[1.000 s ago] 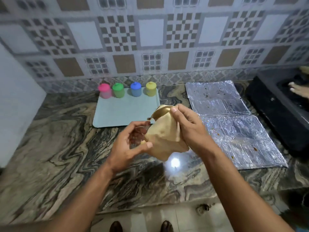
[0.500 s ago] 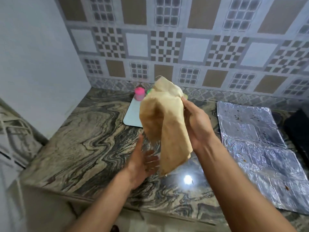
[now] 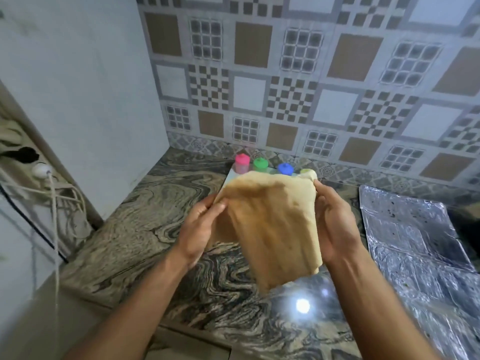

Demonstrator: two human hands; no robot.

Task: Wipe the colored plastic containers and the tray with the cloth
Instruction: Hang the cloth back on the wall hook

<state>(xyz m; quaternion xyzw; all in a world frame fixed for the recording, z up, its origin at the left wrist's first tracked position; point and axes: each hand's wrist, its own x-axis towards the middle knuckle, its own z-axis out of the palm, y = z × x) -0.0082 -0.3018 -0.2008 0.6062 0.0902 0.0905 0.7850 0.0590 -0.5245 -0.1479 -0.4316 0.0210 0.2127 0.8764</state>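
Note:
A tan cloth hangs spread in the air above the marbled counter. My left hand pinches its left edge and my right hand grips its right edge near the top corner. Behind the cloth, by the tiled wall, stand the pink container, the green container and the blue container; only a sliver of the yellow container shows. They sit on the pale tray, which the cloth mostly hides.
Crinkled aluminium foil covers the counter at the right. The marbled counter ends at a plain wall on the left. Cords and a white plug hang at the far left below counter level.
The view swung left and closer. My left hand came up and took the cloth's left edge, and the cloth, earlier bunched, is spread wide between both hands.

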